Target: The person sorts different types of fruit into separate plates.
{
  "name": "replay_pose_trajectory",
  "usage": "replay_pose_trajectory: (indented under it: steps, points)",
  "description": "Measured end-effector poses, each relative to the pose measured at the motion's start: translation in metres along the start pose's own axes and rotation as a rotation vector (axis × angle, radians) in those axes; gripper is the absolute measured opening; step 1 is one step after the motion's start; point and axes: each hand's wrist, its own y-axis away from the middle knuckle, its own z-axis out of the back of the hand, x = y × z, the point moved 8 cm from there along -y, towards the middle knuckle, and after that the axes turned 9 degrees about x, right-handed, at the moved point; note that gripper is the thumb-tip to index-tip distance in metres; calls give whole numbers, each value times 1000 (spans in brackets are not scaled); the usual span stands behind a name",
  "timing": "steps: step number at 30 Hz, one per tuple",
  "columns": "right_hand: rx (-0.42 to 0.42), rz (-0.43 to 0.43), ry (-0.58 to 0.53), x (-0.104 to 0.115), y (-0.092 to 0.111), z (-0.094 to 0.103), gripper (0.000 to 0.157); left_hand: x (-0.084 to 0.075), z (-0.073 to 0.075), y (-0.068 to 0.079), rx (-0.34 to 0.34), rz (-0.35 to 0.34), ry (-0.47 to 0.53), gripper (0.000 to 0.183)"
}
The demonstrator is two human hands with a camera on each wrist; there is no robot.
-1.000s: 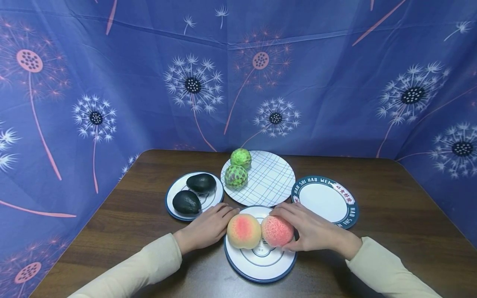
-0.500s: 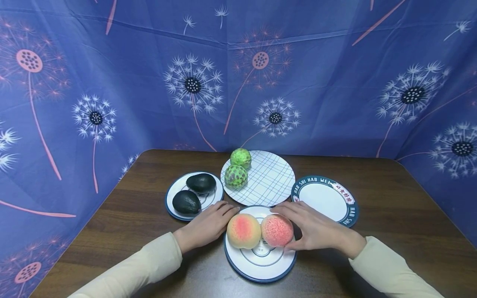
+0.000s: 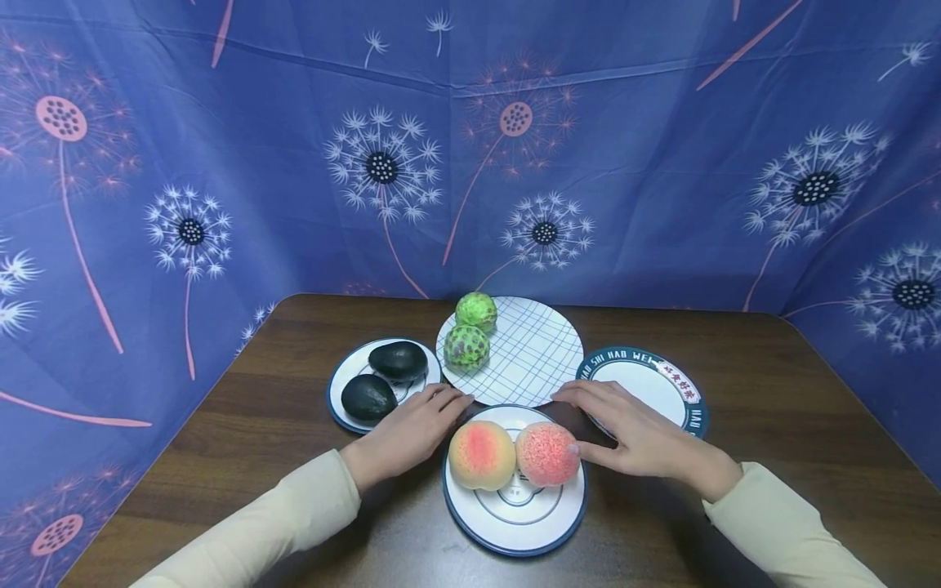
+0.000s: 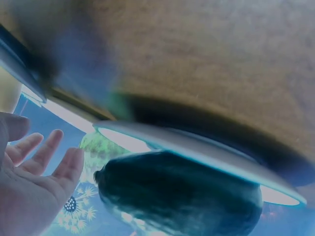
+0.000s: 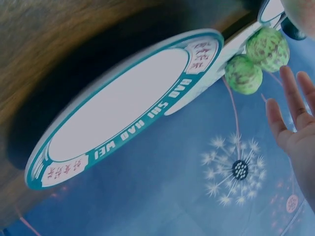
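Observation:
Two peaches, one yellow with a red patch (image 3: 481, 455) and one pink and speckled (image 3: 547, 454), sit side by side on a blue-rimmed white plate (image 3: 515, 531) at the front. To their left is my left hand (image 3: 415, 429), fingers loosely extended over the gap behind the plate, holding nothing. The left wrist view has this hand (image 4: 39, 182) with fingers apart near a dark avocado (image 4: 182, 196). My right hand (image 3: 635, 433) hovers at the right, its thumb tip right at the pink peach and its fingers spread toward the checked plate. Its palm (image 5: 305, 142) holds nothing in the right wrist view.
Two dark avocados (image 3: 369, 398) lie on a small plate (image 3: 340, 418) at left. Behind, a white checked plate (image 3: 537, 343) bears two mottled green round fruits (image 3: 466, 348). A green-rimmed lettered plate (image 3: 647, 396) is at right. A blue dandelion-print cloth (image 3: 639, 245) hangs behind the table.
My right hand has loosened from the pink peach and moved up and to the right. The left hand's fingers have lifted slightly away from the front plate's rim. Both peaches stay in place.

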Motion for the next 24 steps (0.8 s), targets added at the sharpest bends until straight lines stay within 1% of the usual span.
replay_pose_trajectory:
  steps: [4, 8, 11, 17, 20, 24]
  points:
    - [-32, -64, -14, -11, 2, 7, 52, 0, 7, -3, -33, 7, -45, 48]
    - [-70, -115, -10, -26, 5, 13, 49, 1, 15, -7, -68, 11, -49, 47]
    - [-86, -132, 4, -37, 9, 17, 48, 2, 23, -9, -107, 17, -44, 45]
    - [-102, -190, 4, -59, 17, 23, 49, 7, 33, -14, -171, 43, -74, 45]
    - [-131, -214, 17, -72, 23, 27, 48, 10, 37, -18, -189, 60, -84, 45]
    - [-164, -227, 34, -88, 32, 31, 45, 16, 42, -23, -187, 89, -106, 46]
